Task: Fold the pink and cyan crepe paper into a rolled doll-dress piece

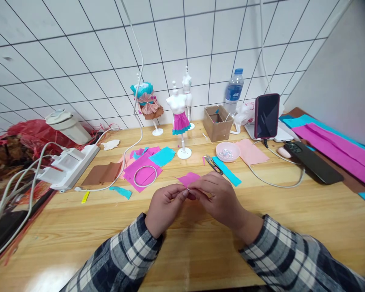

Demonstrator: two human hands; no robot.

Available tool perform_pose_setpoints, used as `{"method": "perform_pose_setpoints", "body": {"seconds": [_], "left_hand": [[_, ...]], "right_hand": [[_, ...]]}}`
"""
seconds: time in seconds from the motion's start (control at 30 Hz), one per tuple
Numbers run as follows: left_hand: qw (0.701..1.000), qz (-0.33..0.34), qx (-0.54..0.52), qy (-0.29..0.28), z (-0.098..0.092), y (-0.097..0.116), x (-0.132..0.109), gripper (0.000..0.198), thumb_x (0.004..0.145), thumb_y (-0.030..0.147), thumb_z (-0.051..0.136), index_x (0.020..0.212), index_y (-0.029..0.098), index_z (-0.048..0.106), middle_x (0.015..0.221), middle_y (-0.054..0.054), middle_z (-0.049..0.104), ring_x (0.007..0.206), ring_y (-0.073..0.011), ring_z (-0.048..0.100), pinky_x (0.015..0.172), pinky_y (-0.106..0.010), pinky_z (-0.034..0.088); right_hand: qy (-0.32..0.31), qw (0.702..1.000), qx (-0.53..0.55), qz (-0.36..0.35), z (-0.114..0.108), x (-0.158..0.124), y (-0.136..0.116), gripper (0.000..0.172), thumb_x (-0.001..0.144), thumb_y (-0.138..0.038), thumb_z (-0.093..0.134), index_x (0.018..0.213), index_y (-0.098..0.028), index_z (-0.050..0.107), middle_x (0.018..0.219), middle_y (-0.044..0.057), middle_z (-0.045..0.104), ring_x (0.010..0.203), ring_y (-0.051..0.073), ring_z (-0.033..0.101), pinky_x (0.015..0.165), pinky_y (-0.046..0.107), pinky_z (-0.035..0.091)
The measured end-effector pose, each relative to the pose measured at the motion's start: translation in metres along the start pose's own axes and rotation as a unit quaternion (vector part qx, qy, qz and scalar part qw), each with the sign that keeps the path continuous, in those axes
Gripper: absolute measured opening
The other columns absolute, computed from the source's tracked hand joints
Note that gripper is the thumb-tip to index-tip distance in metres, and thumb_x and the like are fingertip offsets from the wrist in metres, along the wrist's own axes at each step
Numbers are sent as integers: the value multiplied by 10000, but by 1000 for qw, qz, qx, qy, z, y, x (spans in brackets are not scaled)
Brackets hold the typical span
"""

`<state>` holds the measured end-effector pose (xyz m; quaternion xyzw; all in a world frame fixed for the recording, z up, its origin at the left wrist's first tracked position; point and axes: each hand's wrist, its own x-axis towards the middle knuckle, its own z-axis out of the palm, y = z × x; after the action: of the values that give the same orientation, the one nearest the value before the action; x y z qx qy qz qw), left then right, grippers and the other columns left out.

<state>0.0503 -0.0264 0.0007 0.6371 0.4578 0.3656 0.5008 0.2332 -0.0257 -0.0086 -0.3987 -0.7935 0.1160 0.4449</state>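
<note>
My left hand [167, 205] and my right hand [220, 198] meet above the table, fingertips pinched together. A small piece of magenta crepe paper [188, 178] sticks out beyond the fingers, and its near end is hidden in the pinch. A tiny whitish spot shows between the fingertips, too small to name. Just past my right hand lie small thread snips [213, 165] and a turquoise paper strip [227, 171]. Farther back stands a small white dress form [178, 103] in a magenta skirt with a turquoise hem.
Left of my hands, a metal ring [145, 176] lies on magenta paper [134, 172]. A pink bowl [228, 152] holds small shiny pieces. Behind are a cardboard box [217, 125], a water bottle [234, 91] and a propped phone [267, 115]. A power strip [69, 166] trails cables.
</note>
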Motion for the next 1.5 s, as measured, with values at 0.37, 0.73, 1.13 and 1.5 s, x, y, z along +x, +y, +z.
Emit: {"method": "perform_pose_setpoints", "body": {"seconds": [0.37,0.73,1.13,1.5], "left_hand": [[997,34,72,-9,0,0,0,260,919,351,554,952,187,754,934,-48,771,855,-181,695,831,-260,520],[996,25,84,9,-1,0,0,225,882,345,585,848,194,749,809,-38,765,767,-179,700,758,-255,539],[994,48,102,-2,-2,0,-2,248,927,329,544,855,182,731,823,-28,751,786,-154,678,776,-226,499],[983,72,164,51,1,4,-5,191,888,281,571,821,176,716,783,-22,760,730,-144,703,718,-206,521]], "right_hand": [[4,1000,-13,-7,-1,1,2,102,913,-231,605,896,-205,703,826,30,725,774,177,619,735,326,450],[-13,1000,-2,7,-1,0,1,147,939,-277,577,897,-213,703,821,32,722,771,175,615,726,321,452],[7,1000,9,11,-2,1,0,98,902,-257,627,958,-210,692,863,30,733,799,178,629,760,320,464],[-7,1000,-14,16,0,-4,-4,95,905,-228,606,884,-206,696,800,22,709,756,167,621,711,297,459]]}}
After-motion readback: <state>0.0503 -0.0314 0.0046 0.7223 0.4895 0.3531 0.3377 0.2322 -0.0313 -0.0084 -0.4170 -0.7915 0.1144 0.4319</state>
